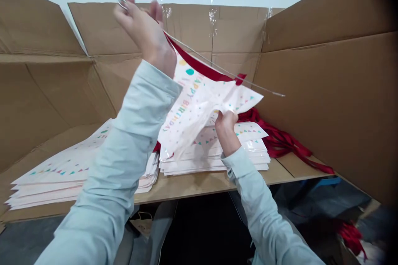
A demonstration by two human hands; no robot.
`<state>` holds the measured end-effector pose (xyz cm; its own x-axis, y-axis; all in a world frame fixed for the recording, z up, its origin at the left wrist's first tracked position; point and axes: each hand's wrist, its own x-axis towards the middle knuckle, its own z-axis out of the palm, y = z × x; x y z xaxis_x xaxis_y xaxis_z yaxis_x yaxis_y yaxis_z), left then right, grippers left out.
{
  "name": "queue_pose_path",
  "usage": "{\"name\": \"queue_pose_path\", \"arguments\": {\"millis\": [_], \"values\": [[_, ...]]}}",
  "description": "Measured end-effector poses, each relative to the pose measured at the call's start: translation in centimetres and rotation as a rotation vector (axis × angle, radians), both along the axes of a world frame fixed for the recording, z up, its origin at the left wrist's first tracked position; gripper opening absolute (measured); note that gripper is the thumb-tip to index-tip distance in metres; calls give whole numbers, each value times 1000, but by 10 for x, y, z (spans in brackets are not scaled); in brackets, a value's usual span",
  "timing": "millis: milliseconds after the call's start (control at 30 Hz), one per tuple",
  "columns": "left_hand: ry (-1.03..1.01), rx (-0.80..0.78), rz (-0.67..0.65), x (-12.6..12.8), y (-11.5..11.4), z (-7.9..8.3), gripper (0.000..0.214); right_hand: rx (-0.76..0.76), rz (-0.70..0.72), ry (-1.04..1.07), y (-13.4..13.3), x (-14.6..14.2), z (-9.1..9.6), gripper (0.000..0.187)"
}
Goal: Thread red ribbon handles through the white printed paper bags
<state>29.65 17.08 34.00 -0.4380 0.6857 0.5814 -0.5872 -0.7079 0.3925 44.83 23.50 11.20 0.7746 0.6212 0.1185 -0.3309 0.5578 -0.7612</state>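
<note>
My left hand (144, 29) is raised at upper left, fingers curled round a thin metal wire tool (224, 69) with a loop at its near end. The tool's thin shaft slants down to the right. A red ribbon (199, 63) runs from beside that hand along the edge of a white printed paper bag (189, 103) marked "Happy Birthday". The ribbon's short end sticks out near the bag's right corner. My right hand (227, 122) pinches the bag's lower edge, thumb on top. The bag is tilted above a stack of similar flat bags (214, 161).
Another stack of white printed bags (62, 174) lies at left. Loose red ribbons (286, 140) heap at right on the cardboard surface (186, 190). Tall cardboard walls (323, 83) stand on the left, back and right. More red ribbon (351, 238) lies below at lower right.
</note>
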Motion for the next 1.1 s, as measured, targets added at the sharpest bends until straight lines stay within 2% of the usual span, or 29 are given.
{"name": "queue_pose_path", "arguments": {"millis": [67, 167, 267, 400, 500, 600, 733, 833, 967, 1033, 1100], "values": [[-40, -43, -21, 15, 8, -15, 19, -24, 31, 115, -18, -4, -23, 28], [-32, -88, -64, 32, 20, -33, 19, -64, 176, 199, -44, -10, -52, 27], [-31, -125, -83, 43, 29, -41, 20, -84, 277, 155, -60, -7, -66, 23], [5, -160, -75, 56, 33, -42, 21, -83, 257, 126, -56, 16, -55, 26], [25, -165, -87, 65, 34, -43, 20, -153, 212, 134, -48, 38, -41, 38], [38, -176, -106, 69, 36, -46, 20, -239, 226, 48, -50, 57, -40, 53], [37, -158, -102, 69, 39, -51, 18, -287, 282, -324, -68, 79, -56, 51], [35, -178, -96, 67, 41, -52, 17, -269, 151, -727, -79, 95, -56, 49], [43, -180, -94, 65, 40, -49, 16, -208, -102, -1419, -83, 99, -28, 52], [38, -176, -90, 64, 39, -47, 17, -247, -140, -1793, -83, 91, -11, 44], [27, -176, -83, 64, 38, -46, 17, -355, -134, -2064, -82, 79, 1, 33]]}}
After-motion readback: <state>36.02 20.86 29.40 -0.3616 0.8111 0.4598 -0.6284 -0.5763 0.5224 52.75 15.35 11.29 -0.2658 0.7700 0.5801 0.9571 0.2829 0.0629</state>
